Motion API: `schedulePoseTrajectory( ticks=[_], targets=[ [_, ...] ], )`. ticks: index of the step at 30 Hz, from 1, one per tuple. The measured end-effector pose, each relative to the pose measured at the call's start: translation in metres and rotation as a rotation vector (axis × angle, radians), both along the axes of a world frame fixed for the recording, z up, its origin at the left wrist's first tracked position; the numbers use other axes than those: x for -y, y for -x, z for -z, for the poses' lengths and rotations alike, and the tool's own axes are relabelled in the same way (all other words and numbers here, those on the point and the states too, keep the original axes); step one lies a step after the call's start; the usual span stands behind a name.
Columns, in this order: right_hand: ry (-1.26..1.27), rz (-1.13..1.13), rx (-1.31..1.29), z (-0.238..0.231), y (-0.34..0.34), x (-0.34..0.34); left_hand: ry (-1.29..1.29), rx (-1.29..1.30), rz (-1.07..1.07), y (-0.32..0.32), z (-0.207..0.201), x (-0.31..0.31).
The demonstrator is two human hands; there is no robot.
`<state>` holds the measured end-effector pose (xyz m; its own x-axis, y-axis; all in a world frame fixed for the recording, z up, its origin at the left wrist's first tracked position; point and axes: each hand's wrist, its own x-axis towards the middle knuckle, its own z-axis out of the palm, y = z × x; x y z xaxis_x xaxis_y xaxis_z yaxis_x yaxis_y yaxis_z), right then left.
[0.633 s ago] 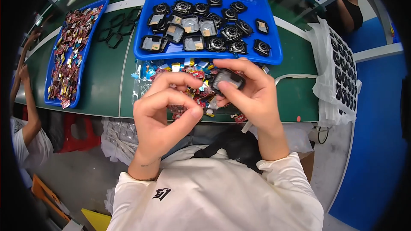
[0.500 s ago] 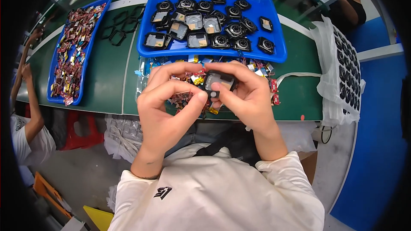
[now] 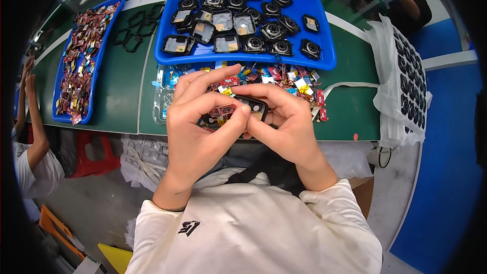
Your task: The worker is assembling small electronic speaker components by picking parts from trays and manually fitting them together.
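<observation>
Over the near edge of the table, both hands meet at a black smartwatch case [image 3: 259, 107] with its hollow side showing. My right hand [image 3: 291, 127] is closed round the case from the right, its thumb along the near rim. At the left edge, my left hand [image 3: 195, 122] pinches with thumb and index finger, the other fingers lifted and bent; its fingertips hide part of the case. Beneath and behind the hands lies a pile of small circuit boards and battery-like parts [image 3: 304, 86] in a clear plastic tray [image 3: 161, 104].
Behind the pile, a blue tray [image 3: 324, 45] carries several black watch cases. A narrower blue tray [image 3: 96, 104] of small red parts stands left, beside black frames [image 3: 133, 43]. At right is a white-wrapped stack of black cases [image 3: 411, 86]. Other people's arms [image 3: 38, 106] show far left.
The watch case has tilted and turned in my fingers, and my left thumb and index finger have come over its left edge. The whole view has shifted slightly.
</observation>
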<state>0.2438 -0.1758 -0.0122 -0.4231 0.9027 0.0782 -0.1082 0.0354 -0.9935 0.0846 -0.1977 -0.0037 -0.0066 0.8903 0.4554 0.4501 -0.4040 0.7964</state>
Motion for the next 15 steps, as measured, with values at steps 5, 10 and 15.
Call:
schedulePoseTrajectory(
  ticks=[5, 10, 15],
  targets=[
    [-0.053, -0.028, 0.09, 0.002, -0.0032, -0.0006, 0.016, 0.041, -0.038, -0.0023, 0.0058, -0.0017],
    [-0.089, -0.026, 0.096, -0.0025, -0.0034, -0.0006, 0.03, 0.087, -0.021, -0.0037, 0.0065, -0.0032],
    [-0.062, -0.04, 0.079, -0.0006, -0.0046, -0.0007, 0.092, 0.184, 0.008, -0.0039, 0.0099, -0.003]
  ],
)
